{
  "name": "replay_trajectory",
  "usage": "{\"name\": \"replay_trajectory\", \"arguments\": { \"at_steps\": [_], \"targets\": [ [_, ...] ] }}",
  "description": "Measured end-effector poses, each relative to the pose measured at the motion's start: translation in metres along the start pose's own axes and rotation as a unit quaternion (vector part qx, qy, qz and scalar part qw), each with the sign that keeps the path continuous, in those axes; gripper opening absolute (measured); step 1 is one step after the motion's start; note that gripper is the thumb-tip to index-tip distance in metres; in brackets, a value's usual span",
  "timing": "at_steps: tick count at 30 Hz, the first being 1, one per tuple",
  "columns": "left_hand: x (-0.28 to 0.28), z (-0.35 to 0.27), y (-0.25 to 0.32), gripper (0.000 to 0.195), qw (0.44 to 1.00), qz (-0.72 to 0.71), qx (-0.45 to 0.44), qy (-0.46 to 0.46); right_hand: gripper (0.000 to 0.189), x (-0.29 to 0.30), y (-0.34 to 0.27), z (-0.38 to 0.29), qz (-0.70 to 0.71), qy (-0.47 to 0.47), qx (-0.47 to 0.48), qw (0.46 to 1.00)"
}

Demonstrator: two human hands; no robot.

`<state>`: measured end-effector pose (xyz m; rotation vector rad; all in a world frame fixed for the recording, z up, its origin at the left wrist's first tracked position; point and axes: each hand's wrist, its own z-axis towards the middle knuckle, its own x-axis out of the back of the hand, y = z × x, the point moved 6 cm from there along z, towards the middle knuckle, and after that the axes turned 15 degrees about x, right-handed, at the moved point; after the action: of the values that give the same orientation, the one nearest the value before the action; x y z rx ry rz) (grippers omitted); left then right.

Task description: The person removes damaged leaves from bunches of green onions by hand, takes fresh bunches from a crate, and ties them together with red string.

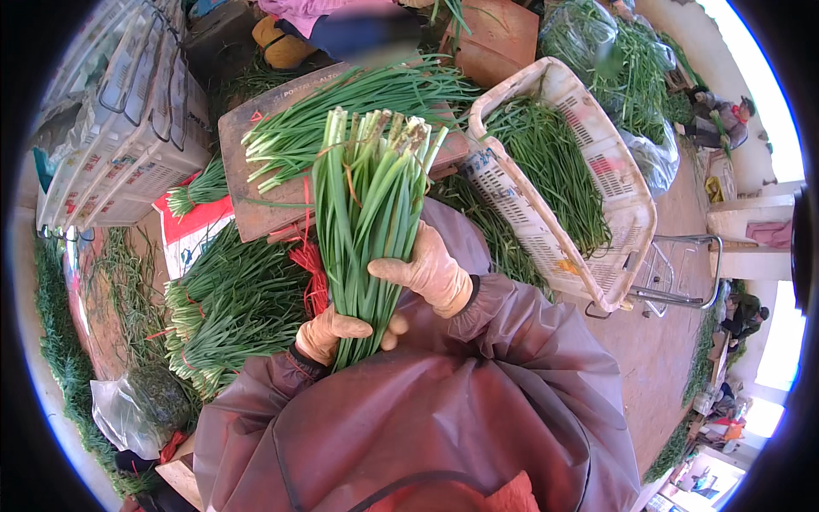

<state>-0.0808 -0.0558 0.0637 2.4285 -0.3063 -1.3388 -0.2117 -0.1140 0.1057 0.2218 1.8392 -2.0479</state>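
Observation:
Both my hands, in pale gloves, hold one thick bunch of long green leafy vegetable [368,237], its pale cut ends pointing up and away from me. My left hand [342,333] grips the lower, leafy part. My right hand [425,269] wraps the bunch higher up from the right side, thumb across the leaves. Behind the bunch, a loose pile of the same greens [358,99] lies on a brown board [256,208]. Red ties [310,275] hang at the board's near edge, beside the bunch. Tied bundles [237,307] are stacked to the left.
A white plastic crate [512,185] with loose greens stands at the right, near a metal cart frame [678,301]. Stacked crates [128,147] rise at the left. A person [358,29] is across the board. Bagged greens [627,83] lie at the upper right; other people are farther off.

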Motion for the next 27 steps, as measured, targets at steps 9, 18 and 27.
{"name": "replay_trajectory", "arguments": {
  "at_steps": [9,18,27],
  "targets": [
    [0.015,-0.001,0.024,0.089,0.989,0.103,-0.090,0.052,0.044,0.061,-0.078,-0.007,-0.384,0.168,0.248,0.873],
    [0.009,-0.014,0.017,0.048,0.988,0.119,-0.050,0.088,0.015,0.079,-0.064,-0.008,-0.125,0.234,0.019,0.964],
    [0.021,-0.003,0.015,0.043,0.991,0.091,-0.038,0.088,0.036,0.183,-0.056,-0.119,-0.667,-0.074,-0.299,0.679]
  ]
}}
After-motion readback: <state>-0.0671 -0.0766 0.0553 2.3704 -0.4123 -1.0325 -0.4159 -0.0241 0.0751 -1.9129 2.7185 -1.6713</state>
